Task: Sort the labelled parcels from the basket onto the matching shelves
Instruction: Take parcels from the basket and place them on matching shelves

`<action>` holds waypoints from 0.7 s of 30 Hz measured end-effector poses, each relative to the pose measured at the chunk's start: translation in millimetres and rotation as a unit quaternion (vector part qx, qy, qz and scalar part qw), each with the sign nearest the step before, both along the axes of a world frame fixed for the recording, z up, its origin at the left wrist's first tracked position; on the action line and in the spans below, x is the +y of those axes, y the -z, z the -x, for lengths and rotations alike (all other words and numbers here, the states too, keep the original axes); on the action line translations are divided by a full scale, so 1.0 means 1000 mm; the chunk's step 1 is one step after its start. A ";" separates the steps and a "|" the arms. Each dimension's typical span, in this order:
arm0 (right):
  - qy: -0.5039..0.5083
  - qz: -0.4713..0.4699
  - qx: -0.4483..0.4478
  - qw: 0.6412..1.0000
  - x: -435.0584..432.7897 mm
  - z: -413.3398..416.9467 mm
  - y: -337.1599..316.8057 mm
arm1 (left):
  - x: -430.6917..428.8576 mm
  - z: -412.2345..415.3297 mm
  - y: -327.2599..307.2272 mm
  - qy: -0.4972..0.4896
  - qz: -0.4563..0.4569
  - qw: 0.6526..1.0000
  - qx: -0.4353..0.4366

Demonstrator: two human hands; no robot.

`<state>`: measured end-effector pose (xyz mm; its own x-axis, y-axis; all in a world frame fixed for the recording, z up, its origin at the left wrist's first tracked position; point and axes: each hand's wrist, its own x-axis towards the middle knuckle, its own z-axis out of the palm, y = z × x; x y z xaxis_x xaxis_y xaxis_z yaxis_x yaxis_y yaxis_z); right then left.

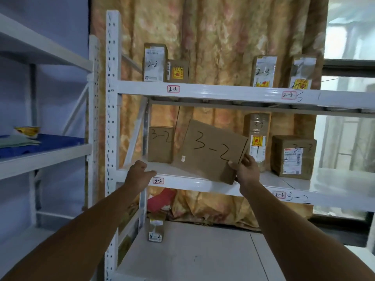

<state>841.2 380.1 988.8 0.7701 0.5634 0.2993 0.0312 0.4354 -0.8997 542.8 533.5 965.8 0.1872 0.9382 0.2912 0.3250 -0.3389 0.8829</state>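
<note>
**A:** What do you have nearest the camera?

**B:** My two forearms, reaching up. Under them the bottom shelf (192,254) holds one small 4-2 parcel (155,230), upright at its far left.

**A:** And the hands?

**B:** My left hand (140,175) is at the front lip of the middle shelf (203,184), just left of the 3-2 tag (158,181). Its fingers curl away from me, and I cannot tell whether they grip the lip. My right hand (245,171) pinches the lower right corner of the flat cardboard parcel (211,151) marked 3-2, thumb on its face. The parcel is tilted, its low corner over the front lip, between the 3-2 tag and the 3-3 tag (279,195).

**A:** What else sits on that shelf?

**B:** Far left of the parcel, a small brown box (160,145) marked 3-2, upright. To the right are a tall taped parcel (257,138) and a squat box (293,157), both marked 3-3. My right hand hides part of the tall one's foot.

**A:** Higher up?

**B:** The upper shelf (223,92) carries a 2-2 parcel (154,62) with a little yellow-stickered box (178,71) touching its right side. Further right stand two taped parcels. The first (263,72) reads 2-3; the second's (303,73) writing is too smeared to read.

**A:** Off to the side?

**B:** On the left rack (44,157) there's a yellow bowl (27,131) on a blue sheet. A patterned curtain (213,33) hangs behind everything.
</note>
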 end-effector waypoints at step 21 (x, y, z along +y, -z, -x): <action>-0.021 0.071 -0.083 0.994 0.225 -0.140 0.013 | 0.163 -0.164 -0.025 -0.242 -0.019 0.969 0.043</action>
